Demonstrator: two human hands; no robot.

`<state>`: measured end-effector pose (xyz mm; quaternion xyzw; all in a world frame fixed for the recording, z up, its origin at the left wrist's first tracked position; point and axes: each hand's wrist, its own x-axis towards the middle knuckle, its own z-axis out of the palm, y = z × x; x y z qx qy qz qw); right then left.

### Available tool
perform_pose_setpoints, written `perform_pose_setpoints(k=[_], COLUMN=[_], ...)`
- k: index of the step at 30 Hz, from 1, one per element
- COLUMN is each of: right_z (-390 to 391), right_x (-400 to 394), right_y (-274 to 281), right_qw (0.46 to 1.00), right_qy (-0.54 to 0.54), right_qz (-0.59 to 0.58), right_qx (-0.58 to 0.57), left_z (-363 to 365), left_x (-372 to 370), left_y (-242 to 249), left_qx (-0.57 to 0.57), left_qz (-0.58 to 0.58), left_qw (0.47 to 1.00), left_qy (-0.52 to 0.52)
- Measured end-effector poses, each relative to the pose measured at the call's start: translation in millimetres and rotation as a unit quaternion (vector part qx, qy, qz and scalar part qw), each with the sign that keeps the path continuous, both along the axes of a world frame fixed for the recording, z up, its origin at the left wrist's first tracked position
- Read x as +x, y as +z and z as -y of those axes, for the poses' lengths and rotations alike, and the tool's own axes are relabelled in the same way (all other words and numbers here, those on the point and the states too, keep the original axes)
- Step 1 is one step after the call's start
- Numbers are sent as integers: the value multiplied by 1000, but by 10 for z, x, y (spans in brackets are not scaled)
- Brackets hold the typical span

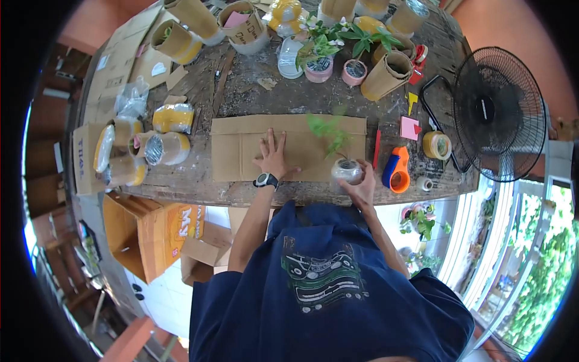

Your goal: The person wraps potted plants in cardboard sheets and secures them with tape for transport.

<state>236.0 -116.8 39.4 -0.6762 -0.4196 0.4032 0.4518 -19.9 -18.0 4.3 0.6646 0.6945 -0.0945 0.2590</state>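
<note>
A flat sheet of brown cardboard (241, 142) with creases lies near the front of the wooden table. My left hand (274, 158), with a watch (265, 180) on its wrist, rests flat on the cardboard, fingers spread. My right hand (360, 186) is wrapped round a potted plant, whose pot (344, 171) looks wrapped in clear plastic. The plant's green leaves (327, 130) lean over the right part of the sheet and are slightly blurred. To the right of that hand are a red pen-like stick (377, 149) and an orange and blue tape dispenser (398, 172).
A black fan (497, 114) stands at the right edge. Several cardboard-wrapped pots (247, 33) and potted plants (318, 66) line the back. Taped bundles (167, 149) sit at left. Pink notes (410, 128) and a tape roll (436, 145) lie at right. Open boxes (145, 235) are below the table.
</note>
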Motion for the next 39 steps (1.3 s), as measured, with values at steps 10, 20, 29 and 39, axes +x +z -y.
perform_pose_setpoints(k=[10, 20, 29, 39], right_z=[27, -102, -114, -116], right_x=[-26, -38, 4, 258], right_y=[2, 33, -107, -71], right_qw=[985, 979, 981, 995], right_qy=[-74, -64, -64, -77], right_qz=[96, 108, 124, 14], right_qx=[-126, -161, -133, -56], left_z=[40, 64, 77, -21], left_x=[-31, -41, -10, -70], left_y=[-64, -60, 20, 184], left_qx=[-5, 8, 20, 19], left_qz=[3, 24, 10, 31], left_qw=[1000, 1000, 999, 999], left_qy=[6, 8, 23, 33])
